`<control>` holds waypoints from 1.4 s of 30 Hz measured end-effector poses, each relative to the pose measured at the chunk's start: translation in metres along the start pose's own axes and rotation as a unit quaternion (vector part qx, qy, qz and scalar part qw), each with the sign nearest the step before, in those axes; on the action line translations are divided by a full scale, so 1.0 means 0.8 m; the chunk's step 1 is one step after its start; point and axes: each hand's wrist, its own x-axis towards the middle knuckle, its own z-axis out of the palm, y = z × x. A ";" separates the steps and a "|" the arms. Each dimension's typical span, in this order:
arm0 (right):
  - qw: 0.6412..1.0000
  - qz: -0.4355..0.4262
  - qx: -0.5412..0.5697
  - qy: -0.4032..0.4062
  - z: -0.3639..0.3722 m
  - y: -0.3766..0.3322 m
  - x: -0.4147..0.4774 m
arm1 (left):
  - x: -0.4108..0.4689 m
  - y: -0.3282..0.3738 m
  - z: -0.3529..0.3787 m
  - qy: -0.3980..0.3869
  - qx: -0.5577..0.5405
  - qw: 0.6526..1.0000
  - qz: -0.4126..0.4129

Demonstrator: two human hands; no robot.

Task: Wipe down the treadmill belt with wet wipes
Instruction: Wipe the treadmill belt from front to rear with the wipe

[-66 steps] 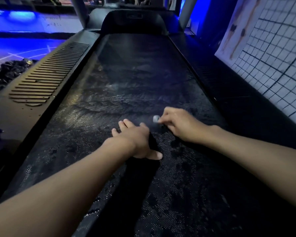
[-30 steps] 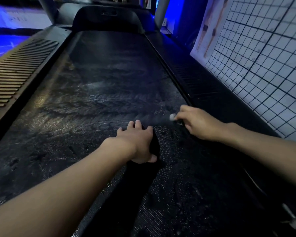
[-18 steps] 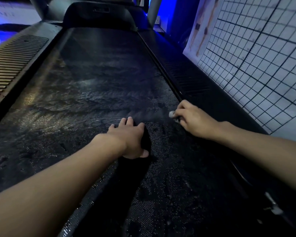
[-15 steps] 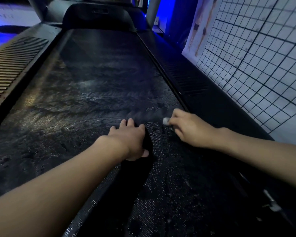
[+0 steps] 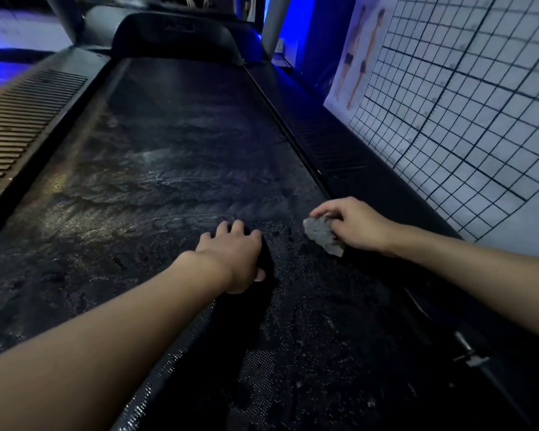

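A: Entry one, right fingers (image 5: pixel 327 210)?
B: Curled, pinching a crumpled grey wipe (image 5: pixel 322 236) down onto the belt (image 5: pixel 168 181). The right hand (image 5: pixel 355 227) is just inside the right rail (image 5: pixel 339 157).

A: Entry two, left fingers (image 5: pixel 231 228)?
B: Straight, close together, laid flat on the belt. The left hand (image 5: pixel 235 258) is beside the wipe but apart from it, and seems to brace.

A: Belt ahead of the fingertips?
B: Streaked with a wet sheen out towards the hood and across to the slatted left rail (image 5: pixel 19 119). Judged wiped.

A: Belt behind the hands?
B: Dull dotted weave, blotched and specked, with no even sheen. Judged not yet done.

A: Beyond the right rail?
B: A grid chart (image 5: pixel 464 104), upright.

A: Progress?
B: Roughly the far stretch looks done. The near stretch and the right edge beside the wipe are left. The wipe looks soiled and may want replacing.
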 end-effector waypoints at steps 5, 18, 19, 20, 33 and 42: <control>0.987 -0.052 -0.131 0.083 -0.008 0.009 -0.004 | 0.001 0.000 0.000 0.007 0.007 1.000 0.002; 0.937 -0.200 -0.281 0.053 0.032 0.002 -0.012 | 0.000 -0.002 0.005 0.016 -0.014 1.000 0.003; 0.932 -0.228 -0.277 0.052 0.042 0.001 -0.020 | -0.001 -0.002 0.006 0.019 -0.016 1.000 0.003; 0.925 -0.258 -0.276 0.051 0.049 0.000 -0.028 | -0.001 -0.003 0.007 0.022 -0.018 1.000 0.004; 0.935 -0.304 -0.182 0.024 0.036 0.016 -0.008 | -0.007 -0.004 0.007 0.027 -0.024 0.999 0.007; 0.921 -0.362 -0.141 0.003 0.056 -0.009 -0.018 | -0.022 -0.002 0.003 0.060 0.010 0.998 0.028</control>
